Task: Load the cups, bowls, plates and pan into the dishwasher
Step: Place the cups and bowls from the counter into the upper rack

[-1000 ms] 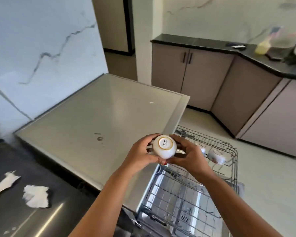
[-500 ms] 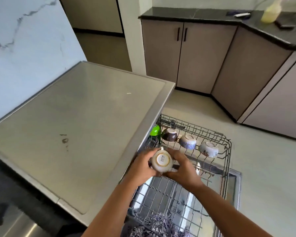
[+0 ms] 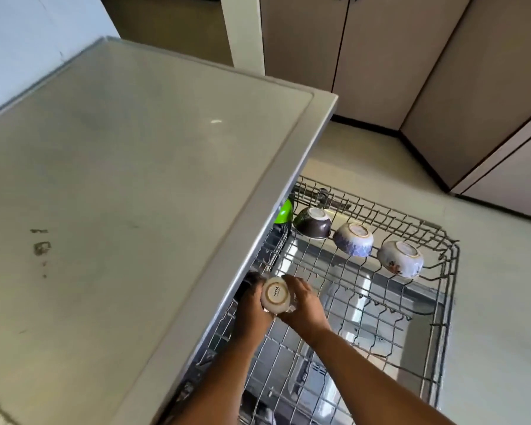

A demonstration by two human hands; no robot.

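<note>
I hold a white cup [image 3: 276, 298] upside down, its ringed base facing up, with my left hand [image 3: 252, 305] and my right hand [image 3: 304, 306] wrapped around its sides. It hangs just above the left part of the pulled-out wire rack [image 3: 417, 326] of the dishwasher. Along the rack's far row sit upside down a dark bowl [image 3: 313, 223], a blue-patterned bowl [image 3: 353, 239] and a white floral bowl [image 3: 400, 258]. A green item [image 3: 284, 211] peeks out under the counter edge.
The grey dishwasher top [image 3: 129, 194] overhangs the rack's left side. The open dishwasher door [image 3: 365, 305] shows through the wires below. Beige cabinets [image 3: 380, 56] line the far wall and right side, with pale floor [image 3: 497, 302] beyond the rack.
Both hands have lowered the cup toward the rack, close to the counter edge. My view has tilted downward, so the worktop and cabinets fill more of the frame.
</note>
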